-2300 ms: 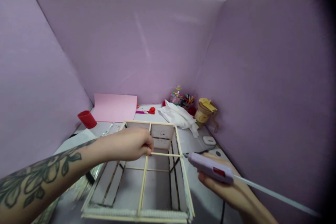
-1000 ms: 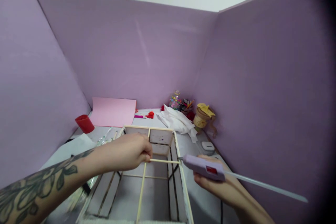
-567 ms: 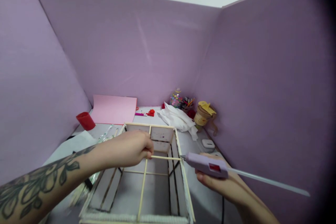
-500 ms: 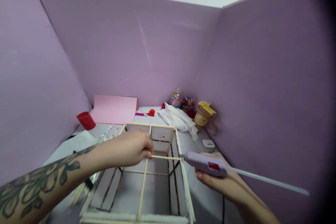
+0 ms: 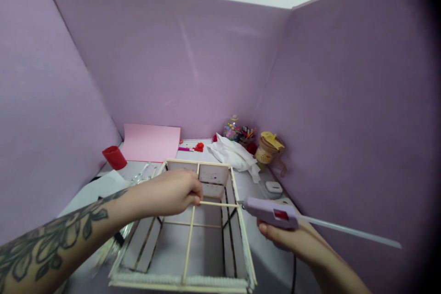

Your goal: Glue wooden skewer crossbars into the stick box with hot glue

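Note:
A box-shaped frame of thin wooden sticks (image 5: pixel 188 248) with pale side panels stands on the table below me. My left hand (image 5: pixel 184 189) is closed in a pinch on a thin wooden stick (image 5: pixel 218 203) that lies crosswise over the frame's top. The stick's right end reaches the frame's right rim. My right hand (image 5: pixel 280 234) is wrapped round a lilac hot glue gun (image 5: pixel 270 212), its nozzle at the right rim beside the stick's end. A long translucent glue stick (image 5: pixel 351 230) juts out of the gun's back. My left fingertips are partly hidden.
A red roll (image 5: pixel 115 158), pink card (image 5: pixel 151 142), crumpled white cloth (image 5: pixel 234 152), jar of colourful beads (image 5: pixel 231 129) and yellow-topped cup (image 5: pixel 268 149) sit at the back. A white case (image 5: pixel 274 187) lies right of the frame. Lilac panels (image 5: pixel 165 64) enclose the table.
The crosswise stick has shifted slightly away from me along the frame, with my left hand still on it. The rear end of the glue stick has risen slightly.

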Motion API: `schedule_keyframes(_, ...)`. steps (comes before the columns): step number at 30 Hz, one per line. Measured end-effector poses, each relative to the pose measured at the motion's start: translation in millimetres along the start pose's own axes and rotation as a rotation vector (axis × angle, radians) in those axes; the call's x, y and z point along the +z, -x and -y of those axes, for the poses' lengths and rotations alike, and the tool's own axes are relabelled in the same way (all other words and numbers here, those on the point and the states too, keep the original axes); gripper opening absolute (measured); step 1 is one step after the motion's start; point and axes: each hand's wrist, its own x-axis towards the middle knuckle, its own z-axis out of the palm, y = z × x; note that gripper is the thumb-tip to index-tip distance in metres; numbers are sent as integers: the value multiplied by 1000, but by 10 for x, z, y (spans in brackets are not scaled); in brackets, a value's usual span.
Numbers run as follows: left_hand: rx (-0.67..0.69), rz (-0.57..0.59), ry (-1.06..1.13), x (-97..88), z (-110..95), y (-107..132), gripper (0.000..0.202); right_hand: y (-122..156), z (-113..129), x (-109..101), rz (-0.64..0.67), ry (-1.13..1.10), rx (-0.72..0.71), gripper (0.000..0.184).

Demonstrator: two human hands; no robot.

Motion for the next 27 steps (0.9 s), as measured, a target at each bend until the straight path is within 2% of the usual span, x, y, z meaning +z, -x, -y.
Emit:
schedule_keyframes(5, -6, 13, -5, -6, -6, -6, 18, -33, 50, 28, -26, -4, 72, 45)
schedule_keyframes(11, -9, 14, 9, 1, 7, -10, 18, -14, 50, -9, -1, 12, 114, 46)
schedule_keyframes(16, -7, 26, 8, 5, 9, -11, 19, 33, 13, -69, 21, 12, 76, 45)
schedule_keyframes(23, 5, 10, 14, -13, -6, 7, 20, -92, 200, 13, 48, -4, 36, 41)
schedule_keyframes(27, -1, 11, 15, -7, 6, 4, 20, -84, 218, -46, 97, 40, 59, 40)
